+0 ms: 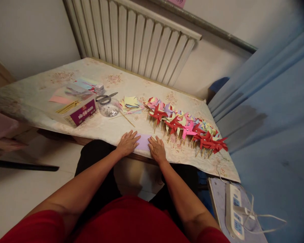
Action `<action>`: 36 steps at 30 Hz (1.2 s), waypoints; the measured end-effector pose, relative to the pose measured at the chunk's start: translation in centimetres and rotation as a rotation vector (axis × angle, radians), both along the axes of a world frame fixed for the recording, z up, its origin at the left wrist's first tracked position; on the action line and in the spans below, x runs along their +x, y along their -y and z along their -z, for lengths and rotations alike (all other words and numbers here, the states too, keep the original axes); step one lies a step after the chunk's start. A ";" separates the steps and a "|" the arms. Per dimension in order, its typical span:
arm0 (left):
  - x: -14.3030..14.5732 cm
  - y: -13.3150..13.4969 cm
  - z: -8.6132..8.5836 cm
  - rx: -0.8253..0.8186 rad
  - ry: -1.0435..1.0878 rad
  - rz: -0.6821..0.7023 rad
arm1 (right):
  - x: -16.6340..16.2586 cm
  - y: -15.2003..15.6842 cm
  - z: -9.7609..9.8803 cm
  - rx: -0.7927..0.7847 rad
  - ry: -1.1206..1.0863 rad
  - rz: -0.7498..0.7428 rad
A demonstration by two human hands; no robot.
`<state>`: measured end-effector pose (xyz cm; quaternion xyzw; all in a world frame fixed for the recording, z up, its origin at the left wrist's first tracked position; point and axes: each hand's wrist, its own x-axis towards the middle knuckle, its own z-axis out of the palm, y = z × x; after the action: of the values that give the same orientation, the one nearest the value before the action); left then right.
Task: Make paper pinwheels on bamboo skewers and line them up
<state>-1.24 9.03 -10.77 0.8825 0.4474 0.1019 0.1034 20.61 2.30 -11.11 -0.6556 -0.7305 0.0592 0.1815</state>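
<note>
A sheet of purple paper [143,142] lies flat at the front edge of the table. My left hand [128,143] rests palm down on its left side, fingers stretched out. On the right side of the sheet my right hand [157,148] lies flat, fingers extended too. Just beyond the hands is a thin wooden stick [127,118]. Behind that sits a stack of cut paper squares [131,102] in yellow, pink and blue. To its left stands a clear round tub [109,109] of small shiny pieces, with scissors [105,98] at its rim.
Rows of finished paper pinwheels [182,126] on sticks cover the right of the table [91,130]. A clear box [78,113] with a purple label holds sticks at the left. A power strip [235,211] with cables lies at lower right, near a blue curtain [276,118].
</note>
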 end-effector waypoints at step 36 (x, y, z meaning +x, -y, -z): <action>-0.6 -0.2 -1.5 -0.075 -0.088 0.087 | -0.2 0.3 -0.2 0.000 0.058 -0.037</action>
<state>-1.88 9.19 -9.26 0.9002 0.4163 0.0417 0.1208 20.40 2.02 -10.88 -0.6436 -0.7473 0.0435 0.1591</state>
